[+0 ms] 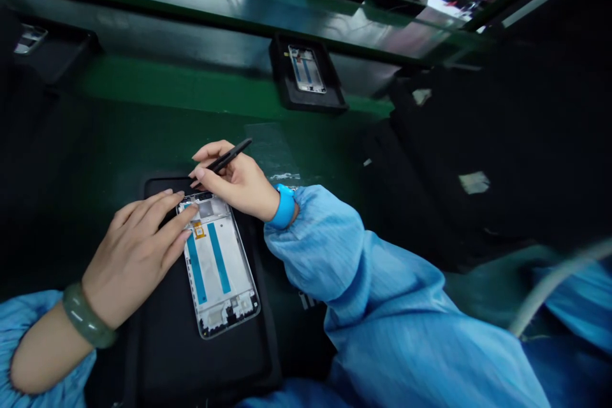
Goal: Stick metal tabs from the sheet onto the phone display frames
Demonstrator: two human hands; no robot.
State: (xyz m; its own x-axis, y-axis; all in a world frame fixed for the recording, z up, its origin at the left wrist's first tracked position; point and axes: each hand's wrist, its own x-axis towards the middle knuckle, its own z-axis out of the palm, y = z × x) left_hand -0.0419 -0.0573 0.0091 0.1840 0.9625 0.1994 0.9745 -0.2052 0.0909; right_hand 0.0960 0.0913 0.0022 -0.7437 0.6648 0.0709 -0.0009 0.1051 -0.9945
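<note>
Phone frame (220, 268) beneath left fingers (179, 220), its top edge beside right fingers (210, 172)

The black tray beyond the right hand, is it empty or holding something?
Holding something: a phone frame lies inside the tray.

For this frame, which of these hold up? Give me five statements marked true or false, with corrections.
1. The right hand holds a black pen-like tool. True.
2. The green bangle circles the right wrist. False: it is on the left.
3. The near phone frame bears two blue strips. True.
4. The left hand is off that frame. False: its fingertips touch the upper end.
5. A second phone frame lies in the small black tray. True.
</note>
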